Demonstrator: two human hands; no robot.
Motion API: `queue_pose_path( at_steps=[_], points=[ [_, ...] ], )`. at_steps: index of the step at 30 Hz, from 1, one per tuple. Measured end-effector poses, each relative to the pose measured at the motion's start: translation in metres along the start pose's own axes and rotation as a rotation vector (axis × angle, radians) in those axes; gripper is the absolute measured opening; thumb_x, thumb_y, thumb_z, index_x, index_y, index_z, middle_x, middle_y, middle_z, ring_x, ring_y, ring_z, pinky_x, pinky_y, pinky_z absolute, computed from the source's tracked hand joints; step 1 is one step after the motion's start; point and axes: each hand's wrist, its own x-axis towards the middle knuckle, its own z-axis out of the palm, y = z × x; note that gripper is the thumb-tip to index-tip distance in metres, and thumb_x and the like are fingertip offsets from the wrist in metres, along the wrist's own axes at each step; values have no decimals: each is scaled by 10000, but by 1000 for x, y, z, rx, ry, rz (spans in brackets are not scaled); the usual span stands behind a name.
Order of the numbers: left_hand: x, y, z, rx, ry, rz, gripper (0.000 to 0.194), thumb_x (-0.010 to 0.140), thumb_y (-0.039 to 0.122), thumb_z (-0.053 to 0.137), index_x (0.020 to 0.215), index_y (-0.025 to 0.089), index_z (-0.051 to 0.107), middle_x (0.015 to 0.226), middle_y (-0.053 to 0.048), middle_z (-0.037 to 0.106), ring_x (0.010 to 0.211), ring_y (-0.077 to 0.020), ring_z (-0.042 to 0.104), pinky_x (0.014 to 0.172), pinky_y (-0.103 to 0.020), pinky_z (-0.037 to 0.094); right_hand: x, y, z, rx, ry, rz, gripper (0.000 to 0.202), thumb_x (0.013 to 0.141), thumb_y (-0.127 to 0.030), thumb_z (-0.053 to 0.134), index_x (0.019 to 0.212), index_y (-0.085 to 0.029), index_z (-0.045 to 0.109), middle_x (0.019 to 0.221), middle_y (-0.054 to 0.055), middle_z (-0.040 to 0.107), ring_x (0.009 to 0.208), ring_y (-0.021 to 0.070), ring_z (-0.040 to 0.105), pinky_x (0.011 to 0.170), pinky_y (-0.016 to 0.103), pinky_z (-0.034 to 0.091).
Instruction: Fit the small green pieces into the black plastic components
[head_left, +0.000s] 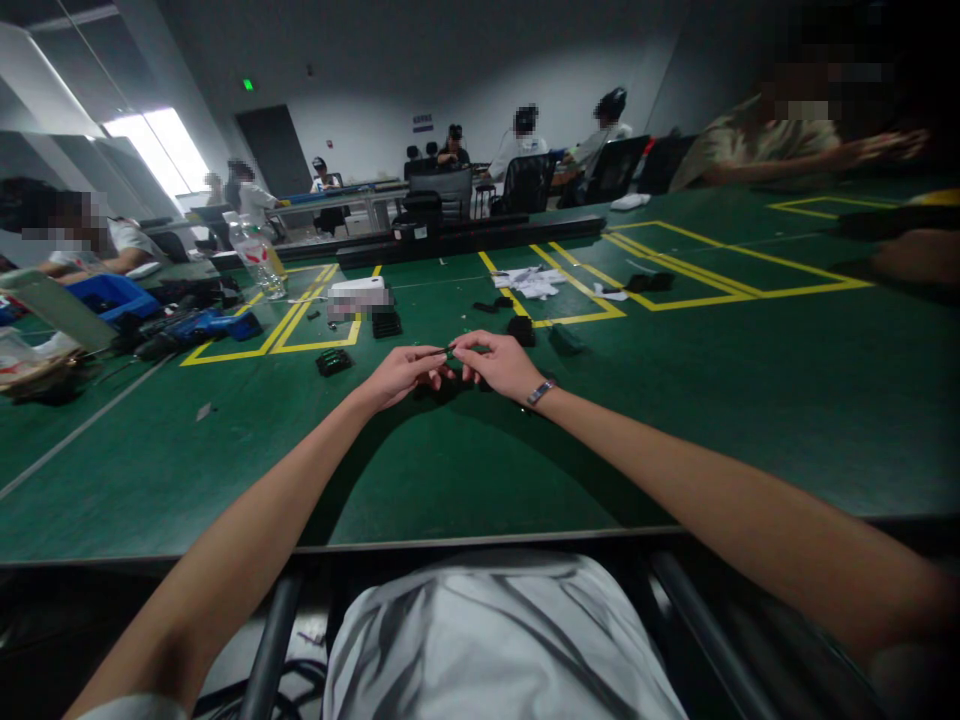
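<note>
Currently, the bare left hand [401, 378] and braceleted right hand [501, 364] are pinching a small, thin, dark piece [449, 350] of unclear material between them, above the green worktop [457, 480], its long axis seemingly running crosswise, neither hand being clearly nearer.

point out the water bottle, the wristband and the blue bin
clear plastic bottle [259, 256]: head view, middle of its body
metallic wristband [541, 391]: head view, middle of the band
blue bin [129, 301]: head view, its near wall
</note>
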Motion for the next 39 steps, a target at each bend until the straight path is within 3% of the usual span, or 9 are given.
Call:
queue_pose_path(
  at_steps=[22, 39],
  points=[
    [1, -1, -1, 34, -51, 4, 465, 834, 403, 698, 1182, 96, 669, 956, -113, 702, 648, -80, 592, 604, -211, 425, -1, -2, -1, 29, -13, 26, 256, 828, -413, 687, 876, -162, 683, 1109, 102, 667, 585, 97, 619, 473, 235, 503],
    [-1, 1, 0, 3, -39, -6, 450, 836, 378, 704, 1181, 92, 664, 912, -103, 707, 642, -79, 594, 602, -209, 421, -1, -1, -1, 24, -5, 4, 216, 839, -371, 682, 889, -162, 672, 1098, 103, 664, 573, 96, 618, 462, 233, 492]
  ],
)
